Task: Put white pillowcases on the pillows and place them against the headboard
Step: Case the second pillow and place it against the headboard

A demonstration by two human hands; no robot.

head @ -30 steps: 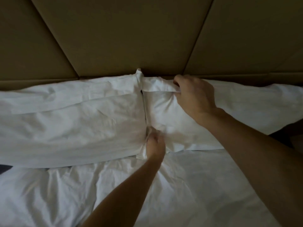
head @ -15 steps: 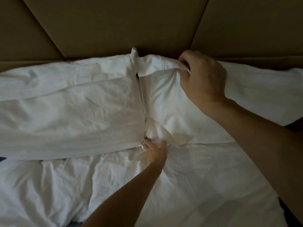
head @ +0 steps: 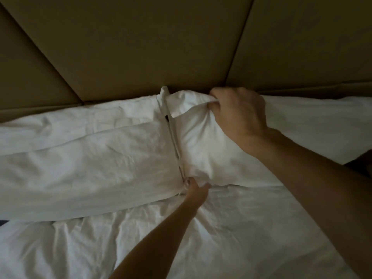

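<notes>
Right pillow (head: pixel 201 141) runs rightward from both grips. Right hand (head: pixel 239 115) fingers bunch its far corner; left hand (head: pixel 196 189) pinches the near corner, just beside the left pillow (head: pixel 90 158).

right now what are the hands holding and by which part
Both grip the right pillow by its white case: the right hand bunches fabric at the far corner near the headboard; the left hand pinches the near corner.

left pillow (head: pixel 84 158) | right pillow (head: pixel 211 150) | white-cased, flat, abutting | against headboard (head: pixel 141 47)
</notes>
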